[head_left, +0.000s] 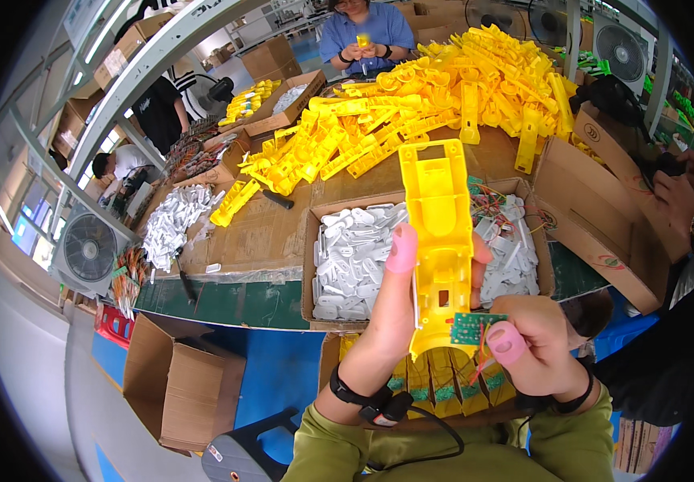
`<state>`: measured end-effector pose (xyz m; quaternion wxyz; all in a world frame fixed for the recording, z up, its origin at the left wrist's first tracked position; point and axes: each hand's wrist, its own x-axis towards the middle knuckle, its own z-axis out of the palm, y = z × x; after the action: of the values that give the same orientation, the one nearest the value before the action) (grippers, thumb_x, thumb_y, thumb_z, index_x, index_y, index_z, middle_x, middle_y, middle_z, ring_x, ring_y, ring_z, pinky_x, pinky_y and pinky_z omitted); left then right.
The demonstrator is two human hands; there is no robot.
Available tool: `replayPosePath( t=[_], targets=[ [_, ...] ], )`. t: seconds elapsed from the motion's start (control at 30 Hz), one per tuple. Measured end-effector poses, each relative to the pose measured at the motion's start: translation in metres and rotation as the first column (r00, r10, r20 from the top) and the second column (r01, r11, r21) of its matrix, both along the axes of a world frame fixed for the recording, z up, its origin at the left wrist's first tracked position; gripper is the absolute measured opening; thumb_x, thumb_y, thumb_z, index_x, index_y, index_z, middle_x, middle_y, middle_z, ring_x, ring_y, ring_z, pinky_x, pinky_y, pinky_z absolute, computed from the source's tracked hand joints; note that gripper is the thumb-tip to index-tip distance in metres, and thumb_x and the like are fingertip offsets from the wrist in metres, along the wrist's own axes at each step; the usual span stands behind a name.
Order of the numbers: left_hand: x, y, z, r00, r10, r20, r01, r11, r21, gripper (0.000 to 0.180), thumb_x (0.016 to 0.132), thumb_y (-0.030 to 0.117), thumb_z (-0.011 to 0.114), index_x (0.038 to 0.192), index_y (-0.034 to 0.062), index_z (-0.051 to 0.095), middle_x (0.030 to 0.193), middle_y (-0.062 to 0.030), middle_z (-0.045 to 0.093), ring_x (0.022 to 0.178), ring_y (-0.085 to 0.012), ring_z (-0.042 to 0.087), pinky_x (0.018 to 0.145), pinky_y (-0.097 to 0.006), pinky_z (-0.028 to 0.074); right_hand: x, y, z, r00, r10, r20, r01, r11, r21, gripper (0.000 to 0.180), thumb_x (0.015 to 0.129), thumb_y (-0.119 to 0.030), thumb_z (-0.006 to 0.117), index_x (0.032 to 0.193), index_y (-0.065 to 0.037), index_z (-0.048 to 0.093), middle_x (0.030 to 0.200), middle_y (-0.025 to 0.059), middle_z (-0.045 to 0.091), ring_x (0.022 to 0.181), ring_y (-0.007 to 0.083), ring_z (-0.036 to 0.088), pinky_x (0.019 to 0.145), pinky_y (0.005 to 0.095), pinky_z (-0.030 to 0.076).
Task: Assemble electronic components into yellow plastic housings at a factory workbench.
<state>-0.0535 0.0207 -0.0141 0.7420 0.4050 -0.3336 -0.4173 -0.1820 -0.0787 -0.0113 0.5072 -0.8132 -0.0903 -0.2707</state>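
My left hand point(392, 299) is closed round a long yellow plastic housing half point(437, 201), held upright with its hollow inside facing me. A pink finger cover sits on the thumb. My right hand point(535, 337), also with a pink thumb cover, pinches a small green circuit board point(466, 328) at the lower end of the housing. Thin red wires point(483, 365) hang from the board beside the right thumb. Below my hands, several yellow housings point(451, 377) with green boards stand in a row in a cardboard box, partly hidden by my wrists.
Behind my hands, an open carton point(308, 269) holds white plastic pieces point(351, 261) and wired boards point(495, 201). A large heap of yellow housings point(475, 76) covers the far table. White parts point(177, 217) lie left. A co-worker point(367, 36) sits opposite; another person's hand point(680, 189) is at right.
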Motion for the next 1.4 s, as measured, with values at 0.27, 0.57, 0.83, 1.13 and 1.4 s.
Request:
replayPosePath(
  t=[0.27,0.57,0.83,1.13,1.4],
  targets=[
    [-0.005,-0.003,0.004,0.999,0.039,-0.019,-0.039,0.999,0.015,0.073,0.083,0.067,0.02,0.1,0.004,0.054,0.084,-0.0034,0.056,0.07,-0.0114,0.052,0.062,-0.025,0.042,0.008,0.004,0.01,0.993,-0.107,-0.045,0.097,0.977,-0.189,0.023,0.086,-0.017,0.049,0.069,-0.002,0.049,0.053,0.0096,0.042,0.046,0.0269,0.044,0.043,0.0345,0.032],
    [-0.003,-0.013,0.001,0.982,0.19,0.0,-0.189,0.977,0.104,0.079,0.081,0.068,0.016,0.085,0.0006,0.057,0.067,-0.004,0.052,0.059,-0.0117,0.047,0.052,-0.023,0.036,0.017,0.004,-0.002,0.98,-0.124,-0.157,0.126,0.992,-0.002,0.026,0.089,-0.02,0.048,0.07,-0.002,0.048,0.05,0.0105,0.044,0.041,0.0241,0.043,0.041,0.0321,0.031],
    [0.002,-0.016,-0.004,0.973,0.23,0.035,-0.232,0.967,0.107,0.076,0.082,0.067,0.019,0.084,0.0012,0.057,0.067,-0.0046,0.053,0.058,-0.0117,0.048,0.051,-0.023,0.038,0.02,0.0,-0.006,0.979,-0.097,-0.18,0.099,0.995,0.006,0.027,0.089,-0.021,0.047,0.069,-0.002,0.047,0.05,0.0107,0.042,0.042,0.0265,0.043,0.041,0.0332,0.032],
    [0.007,-0.014,-0.013,0.973,0.211,0.093,-0.223,0.965,0.137,0.074,0.083,0.065,0.018,0.086,0.0015,0.056,0.07,-0.0053,0.055,0.061,-0.0123,0.051,0.054,-0.024,0.04,0.024,-0.001,-0.013,0.985,-0.125,-0.119,0.117,0.99,-0.074,0.027,0.088,-0.021,0.047,0.068,-0.003,0.047,0.051,0.0107,0.043,0.044,0.0277,0.046,0.043,0.0352,0.033],
    [0.006,-0.02,-0.015,0.971,0.236,0.019,-0.237,0.966,0.105,0.076,0.084,0.065,0.017,0.088,0.001,0.057,0.07,-0.0056,0.054,0.06,-0.0121,0.049,0.053,-0.024,0.039,0.028,-0.002,-0.016,0.975,-0.098,-0.202,0.1,0.995,0.002,0.029,0.089,-0.023,0.046,0.069,-0.003,0.048,0.051,0.0118,0.044,0.045,0.029,0.047,0.042,0.0361,0.034]
  ],
)
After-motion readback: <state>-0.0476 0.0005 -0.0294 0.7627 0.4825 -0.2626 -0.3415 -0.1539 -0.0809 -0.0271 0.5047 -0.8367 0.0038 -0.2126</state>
